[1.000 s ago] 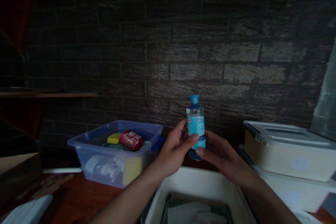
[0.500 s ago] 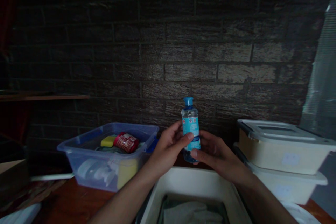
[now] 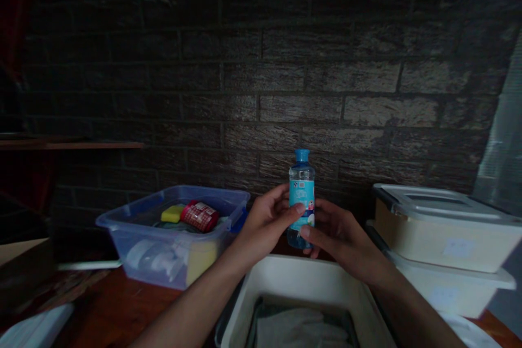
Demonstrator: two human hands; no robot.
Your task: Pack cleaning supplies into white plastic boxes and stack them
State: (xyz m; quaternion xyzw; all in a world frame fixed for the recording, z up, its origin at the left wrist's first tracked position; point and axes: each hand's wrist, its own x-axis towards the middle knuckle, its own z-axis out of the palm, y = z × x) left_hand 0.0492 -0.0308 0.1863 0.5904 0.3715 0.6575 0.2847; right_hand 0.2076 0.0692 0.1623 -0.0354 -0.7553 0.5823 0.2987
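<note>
A clear bottle (image 3: 302,196) with a blue cap and a light blue label is held upright between both hands. My left hand (image 3: 272,216) grips its side, with the thumb lying across the label. My right hand (image 3: 338,234) holds the lower part, thumb on the front and fingers behind. Below the hands stands an open white bin (image 3: 302,272), with folded grey and dark cloth (image 3: 299,329) inside.
On the left, a translucent blue bin (image 3: 147,239) holds a yellow sponge (image 3: 172,213), a red container (image 3: 199,216) and white items. Two lidded white boxes (image 3: 444,236) are stacked on the right. A dark brick wall (image 3: 261,76) rises behind the wooden table (image 3: 122,310).
The bottle has turned a little in my hands, so its label shows a different part. The whole view has shifted slightly.
</note>
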